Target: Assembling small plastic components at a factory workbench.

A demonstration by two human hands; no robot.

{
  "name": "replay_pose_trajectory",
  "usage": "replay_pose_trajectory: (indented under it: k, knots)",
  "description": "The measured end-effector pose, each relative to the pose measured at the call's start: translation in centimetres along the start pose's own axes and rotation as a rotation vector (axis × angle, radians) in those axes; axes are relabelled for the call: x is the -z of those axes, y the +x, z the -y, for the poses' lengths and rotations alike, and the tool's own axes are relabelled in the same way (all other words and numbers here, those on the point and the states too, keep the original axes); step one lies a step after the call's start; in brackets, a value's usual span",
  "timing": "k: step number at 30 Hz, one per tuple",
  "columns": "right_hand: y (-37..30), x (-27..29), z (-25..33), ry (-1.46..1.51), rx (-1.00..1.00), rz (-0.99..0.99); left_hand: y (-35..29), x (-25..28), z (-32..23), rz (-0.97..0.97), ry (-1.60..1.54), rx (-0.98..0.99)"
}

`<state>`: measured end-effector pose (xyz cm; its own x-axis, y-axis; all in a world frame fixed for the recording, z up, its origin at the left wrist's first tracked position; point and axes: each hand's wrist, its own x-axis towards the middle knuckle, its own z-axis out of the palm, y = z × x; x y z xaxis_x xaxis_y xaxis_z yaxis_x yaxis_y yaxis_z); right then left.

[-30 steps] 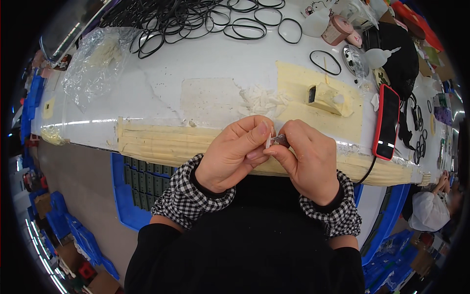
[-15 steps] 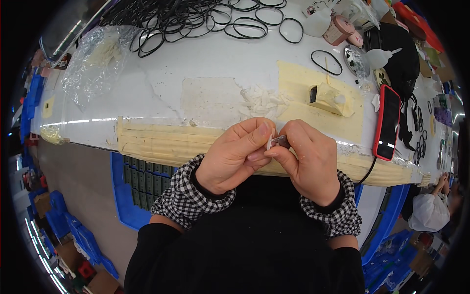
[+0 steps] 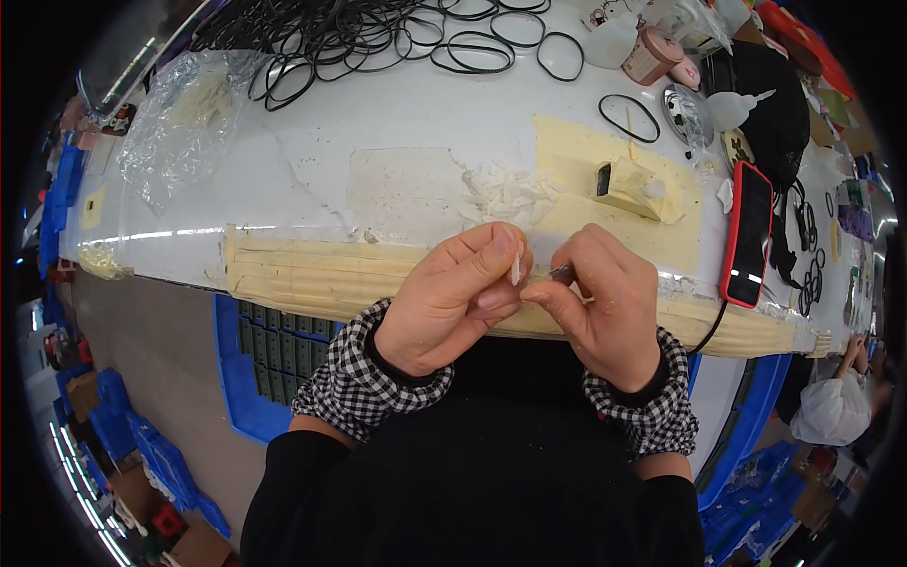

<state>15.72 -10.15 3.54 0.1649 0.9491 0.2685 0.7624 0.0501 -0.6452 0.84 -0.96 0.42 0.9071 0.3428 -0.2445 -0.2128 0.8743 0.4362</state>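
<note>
the left hand (image 3: 452, 295) holds a small white strip (image 3: 516, 269) in a narrow pinch, above the near edge of the table (image 3: 316, 142). the strip's long axis runs up and down the view, its free end toward the person. the right hand (image 3: 612, 307), close by but apart, grips a dark piece (image 3: 563, 274), mostly hidden. beyond are white scraps (image 3: 505, 196), black loops (image 3: 293, 28) and a red-cased phone (image 3: 746, 236); below, a blue crate (image 3: 231, 378) and greyish floor (image 3: 161, 331).

the thin piece (image 3: 516, 270) is white, cuffs (image 3: 342, 383) checked black and white.
</note>
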Motion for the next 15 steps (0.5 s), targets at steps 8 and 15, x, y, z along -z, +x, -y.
replay_pose_trajectory:
  k: [8, 15]
  knots:
    - [-1.0, -0.5, -2.1, 0.0, -0.111, -0.094, -0.2, 0.7, -1.5, -0.112, 0.022, -0.179]
    - [-1.2, -2.0, -1.3, -0.149, -0.111, 0.03, -0.1, 0.6, -1.5, -0.192, 0.043, -0.221]
